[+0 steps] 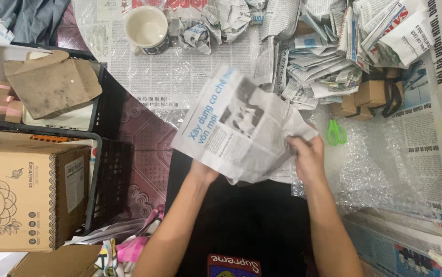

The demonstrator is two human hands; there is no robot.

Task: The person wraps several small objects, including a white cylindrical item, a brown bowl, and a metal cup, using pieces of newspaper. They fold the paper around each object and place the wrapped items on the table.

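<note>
— Where's the newspaper (241,125)?
— Held above the lap. Right hand (308,156) pinches its edge; left hand (203,172) is clamped underneath, propping it flat.
— Nearby?
— Scissors (336,133) on bubble wrap (375,169), mug (146,28) on the table (180,72).

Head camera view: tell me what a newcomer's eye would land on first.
First, the newspaper sheet held up at centre, the left hand beneath it and the right hand pinching its right edge. Next, the heap of folded newspapers at upper right, with green scissors on bubble wrap just below. At upper left of the table stands a white mug.
</note>
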